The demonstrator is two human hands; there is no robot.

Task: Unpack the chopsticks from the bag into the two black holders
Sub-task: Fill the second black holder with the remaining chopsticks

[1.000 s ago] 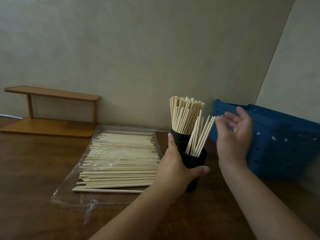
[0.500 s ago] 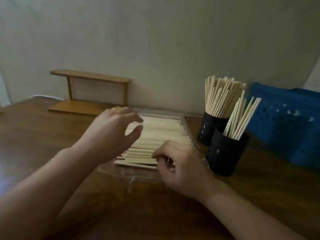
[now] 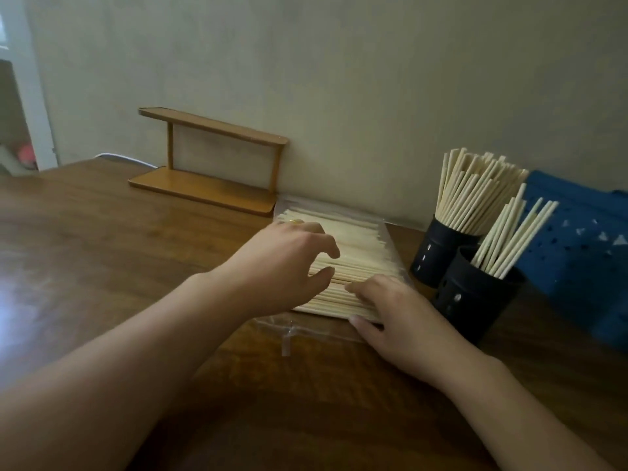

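Observation:
A flat heap of pale wooden chopsticks [image 3: 353,243] lies on an opened clear plastic bag [image 3: 299,329] on the brown table. My left hand [image 3: 285,263] hovers over the heap's left part, fingers curved and apart, holding nothing. My right hand [image 3: 390,311] rests on the heap's near right corner, its fingertips pressed among the sticks; no stick is lifted. To the right stand two black holders: the far holder [image 3: 430,260] is packed full of upright chopsticks, the near holder [image 3: 472,297] holds a small leaning bunch.
A blue perforated basket [image 3: 584,253] sits behind and to the right of the holders. A small two-tier wooden shelf [image 3: 210,158] stands against the wall, left of the bag. The wall runs close behind everything.
Both hands left the near holder and came down onto the chopstick heap. My view swung left, so the holders now sit at the right. Over the last half second the hands barely shifted.

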